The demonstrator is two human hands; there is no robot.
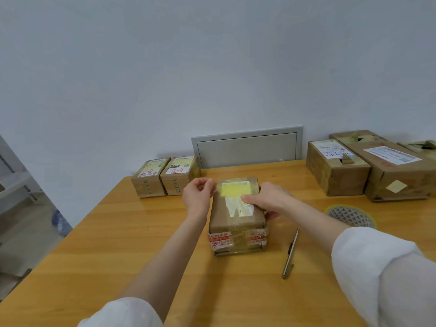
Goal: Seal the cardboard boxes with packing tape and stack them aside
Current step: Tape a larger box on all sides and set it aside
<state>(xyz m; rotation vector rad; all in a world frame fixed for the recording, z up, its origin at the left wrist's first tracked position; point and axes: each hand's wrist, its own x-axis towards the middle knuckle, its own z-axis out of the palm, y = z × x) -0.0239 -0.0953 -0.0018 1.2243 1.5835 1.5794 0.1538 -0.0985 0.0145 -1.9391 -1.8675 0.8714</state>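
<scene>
Two white sleeves (377, 274) are seen at the near edge, one on each forearm, both reaching out over the wooden table (118, 244). One cardboard box (236, 223) is set at the middle of the table, its near end wrapped in red-printed and clear tape. The left hand (198, 197) is held at the box's far left corner, with fingers curled and a tape strip (215, 186) pinched between thumb and fingertips. The right hand (266, 199) is laid on the box top, fingers stretched flat across the label and thumb kept against the right side.

Two small boxes (165, 179) are placed side by side, touching, at the far left. Three larger boxes (368, 166) are grouped at the far right, the third cut off by the frame. One tape roll (350, 215) and one slim metal cutter (290, 253) are found right of the middle box. One grey panel (247, 147) is set in the wall.
</scene>
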